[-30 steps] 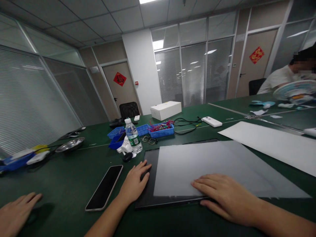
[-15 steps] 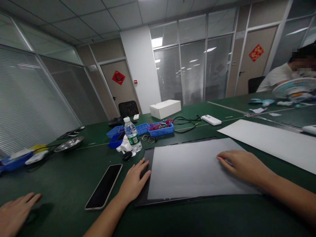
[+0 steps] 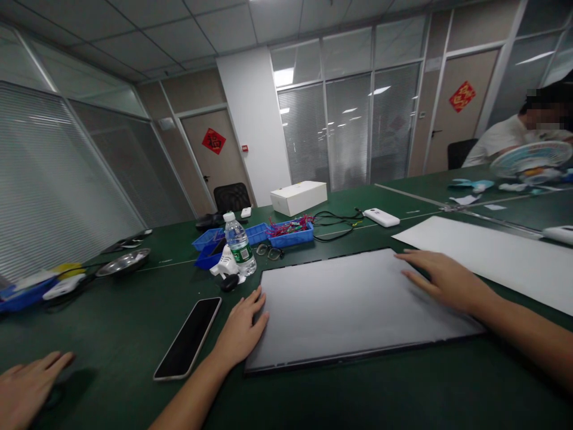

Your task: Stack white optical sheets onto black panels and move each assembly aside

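Note:
A pale grey sheet (image 3: 349, 304) lies on a flat dark panel (image 3: 358, 357) on the green table and covers nearly all of it. My left hand (image 3: 242, 328) rests flat on the panel's near left edge, fingers stretched out. My right hand (image 3: 447, 280) lies flat on the sheet's far right corner, fingers spread. Neither hand grips anything. A black phone (image 3: 188, 337) lies face up just left of my left hand.
Another person's hand (image 3: 27, 388) rests on the table at bottom left. Beyond the panel are a water bottle (image 3: 239, 242), blue trays (image 3: 290, 234), glasses (image 3: 270, 252), a white box (image 3: 298, 197) and cables. A large white sheet (image 3: 492, 257) lies right; a seated person with a fan (image 3: 532, 158) is far right.
My right hand moved from the sheet's near edge to its far right corner, sliding the sheet left until it covers the dark panel. My left hand stayed in place.

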`<state>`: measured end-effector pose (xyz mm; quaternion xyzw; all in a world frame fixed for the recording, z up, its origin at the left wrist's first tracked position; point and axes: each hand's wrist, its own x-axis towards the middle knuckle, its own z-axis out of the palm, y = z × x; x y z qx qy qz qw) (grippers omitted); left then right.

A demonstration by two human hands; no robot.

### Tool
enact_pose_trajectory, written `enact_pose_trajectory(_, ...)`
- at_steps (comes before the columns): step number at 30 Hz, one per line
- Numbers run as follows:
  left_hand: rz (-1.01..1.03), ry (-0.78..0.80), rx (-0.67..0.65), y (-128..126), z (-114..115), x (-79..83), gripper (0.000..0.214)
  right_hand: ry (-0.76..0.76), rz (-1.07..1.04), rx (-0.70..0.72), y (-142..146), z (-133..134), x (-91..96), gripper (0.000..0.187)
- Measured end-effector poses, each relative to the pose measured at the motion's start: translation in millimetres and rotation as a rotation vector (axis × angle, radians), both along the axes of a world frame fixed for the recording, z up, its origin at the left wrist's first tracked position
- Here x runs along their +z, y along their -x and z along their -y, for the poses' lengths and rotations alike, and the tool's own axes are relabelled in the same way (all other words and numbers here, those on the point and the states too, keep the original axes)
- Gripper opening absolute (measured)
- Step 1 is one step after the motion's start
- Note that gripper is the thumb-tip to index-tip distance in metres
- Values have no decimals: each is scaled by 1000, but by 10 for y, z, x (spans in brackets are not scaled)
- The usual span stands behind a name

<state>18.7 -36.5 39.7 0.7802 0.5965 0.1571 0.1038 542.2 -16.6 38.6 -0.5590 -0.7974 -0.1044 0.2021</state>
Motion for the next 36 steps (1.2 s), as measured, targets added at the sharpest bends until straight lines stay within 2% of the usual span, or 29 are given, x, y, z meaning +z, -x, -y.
enact_pose_trajectory(2, -11, -9, -10, 2, -5, -10, 61, -71, 18, -123, -364, -111, -33, 63)
enact_pose_trajectory(4, -15, -10, -16, 10, -7, -26, 61, -73, 30, -281, -714, -204, -118, 74)
enact_pose_trajectory(6, -7, -12, -19, 20, -7, -42, 61, 40, -3, -447, -978, -274, -231, 90)
enact_pose_trajectory(8, 7, -19, -18, 25, -3, -46, 60, 174, -50, -551, -1116, -319, -325, 97)
enact_pose_trajectory(10, 16, -19, -9, 20, 3, -35, 60, 252, -77, -593, -1135, -336, -364, 91)
enact_pose_trajectory(13, 37, -8, 19, 4, 18, -7, 61, 281, -68, -619, -1033, -305, -310, 78)
enact_pose_trajectory(16, 77, -12, 39, -6, 36, 11, 59, 284, -33, -627, -887, -217, -168, 63)
enact_pose_trajectory(20, 96, -20, 41, -16, 54, 23, 57, 242, 18, -643, -650, -55, 60, 63)
enact_pose_trajectory(23, 78, -12, 44, -28, 60, 37, 57, 210, 76, -559, -362, 55, 187, 56)
enact_pose_trajectory(27, 53, -3, 31, -24, 53, 29, 60, 216, 152, -318, 194, 197, 204, 41)
enact_pose_trajectory(29, 48, 0, 28, -9, 40, 7, 61, 205, 189, -175, 501, 297, 158, 34)
enact_pose_trajectory(32, 52, 0, 27, 12, 17, -32, 61, 110, 235, 120, 919, 497, 71, 31)
enact_pose_trajectory(34, 63, -12, 31, 15, 8, -47, 61, 15, 242, 306, 1139, 644, 19, 31)
enact_pose_trajectory(36, 76, -28, 38, 2, 7, -46, 63, -55, 222, 433, 1302, 774, -22, 33)
